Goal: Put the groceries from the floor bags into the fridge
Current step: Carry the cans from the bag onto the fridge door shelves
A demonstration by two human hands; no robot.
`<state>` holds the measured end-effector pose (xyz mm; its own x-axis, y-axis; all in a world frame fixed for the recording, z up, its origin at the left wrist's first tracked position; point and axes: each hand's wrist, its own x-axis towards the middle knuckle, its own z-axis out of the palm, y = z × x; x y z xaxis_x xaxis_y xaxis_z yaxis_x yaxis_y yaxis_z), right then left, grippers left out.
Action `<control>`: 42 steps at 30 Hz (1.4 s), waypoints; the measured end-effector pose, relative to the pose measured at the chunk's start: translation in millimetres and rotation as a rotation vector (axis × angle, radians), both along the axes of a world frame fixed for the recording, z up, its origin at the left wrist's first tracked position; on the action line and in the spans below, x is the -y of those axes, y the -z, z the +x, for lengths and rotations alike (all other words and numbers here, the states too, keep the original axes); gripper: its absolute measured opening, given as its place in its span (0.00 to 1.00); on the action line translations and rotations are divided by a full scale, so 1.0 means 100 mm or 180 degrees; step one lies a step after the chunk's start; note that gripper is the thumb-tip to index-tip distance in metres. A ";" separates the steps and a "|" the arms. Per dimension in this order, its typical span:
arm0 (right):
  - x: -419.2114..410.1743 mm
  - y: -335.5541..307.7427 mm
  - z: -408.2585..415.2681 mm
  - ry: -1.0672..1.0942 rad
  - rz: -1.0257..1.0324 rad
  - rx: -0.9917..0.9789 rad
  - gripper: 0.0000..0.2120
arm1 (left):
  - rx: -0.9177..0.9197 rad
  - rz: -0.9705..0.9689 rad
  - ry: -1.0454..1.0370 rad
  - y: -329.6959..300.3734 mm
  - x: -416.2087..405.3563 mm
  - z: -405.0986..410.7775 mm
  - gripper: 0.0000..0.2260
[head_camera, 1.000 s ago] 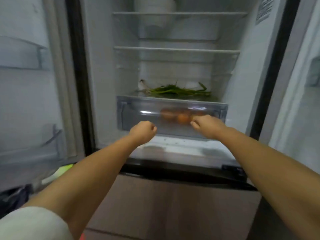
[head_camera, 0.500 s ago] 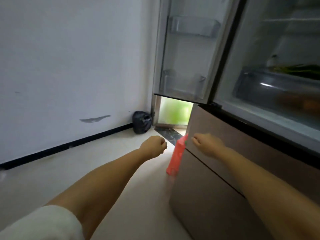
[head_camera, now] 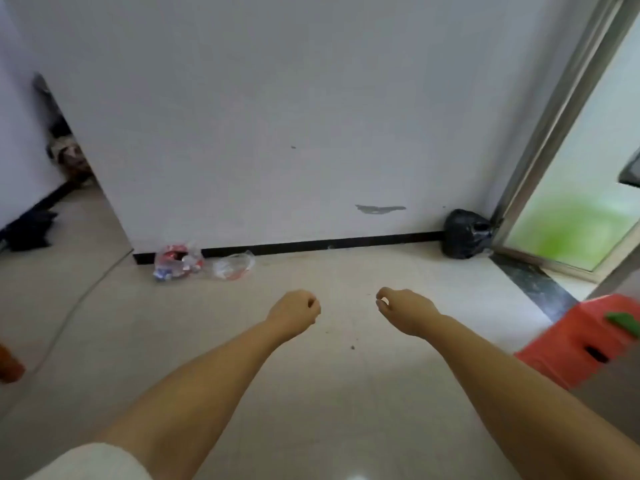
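Both hands empty, left hand [head_camera: 293, 311] fisted, right hand [head_camera: 403, 308] loosely curled, over floor [head_camera: 346, 393]; two clear bags [head_camera: 178, 261] lie by wall [head_camera: 277, 116] ahead-left.

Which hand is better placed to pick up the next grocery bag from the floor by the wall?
Left, probably. Both the fuller clear bag and the flatter clear bag lie ahead and left of the left hand; the right hand would have to cross over. Both hands hold nothing.
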<state>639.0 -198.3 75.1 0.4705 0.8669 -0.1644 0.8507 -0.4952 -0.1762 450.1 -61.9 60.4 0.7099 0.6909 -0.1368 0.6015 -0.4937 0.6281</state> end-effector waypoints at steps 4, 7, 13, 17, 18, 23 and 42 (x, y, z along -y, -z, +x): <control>-0.97 0.09 -0.96 -0.0614 -0.0078 -0.0064 0.18 | -0.0110 0.0094 -0.0445 0.00 -0.83 -0.99 0.12; -1.58 0.13 -1.42 -0.0925 -0.0185 -0.0058 0.18 | -0.0144 0.0101 -0.0758 0.07 -1.33 -1.49 0.12; -2.70 0.24 -1.75 -0.1259 -0.0382 0.0026 0.18 | -0.0074 -0.0082 -0.1158 0.30 -2.14 -2.06 0.11; -3.58 0.43 -1.80 -0.1322 -0.0488 -0.0057 0.17 | -0.0033 -0.0149 -0.1421 0.39 -2.96 -2.27 0.12; -3.83 0.49 -1.81 -0.1335 -0.0513 -0.0092 0.17 | -0.0013 -0.0162 -0.1505 0.41 -3.19 -2.31 0.11; -5.08 0.68 -1.91 -0.1559 -0.0855 -0.0182 0.17 | -0.0090 -0.0259 -0.1822 0.47 -4.26 -2.57 0.10; -9.52 1.00 -3.46 -0.1746 -0.0818 -0.0726 0.15 | -0.0720 -0.0277 -0.1294 0.68 -8.81 -3.70 0.12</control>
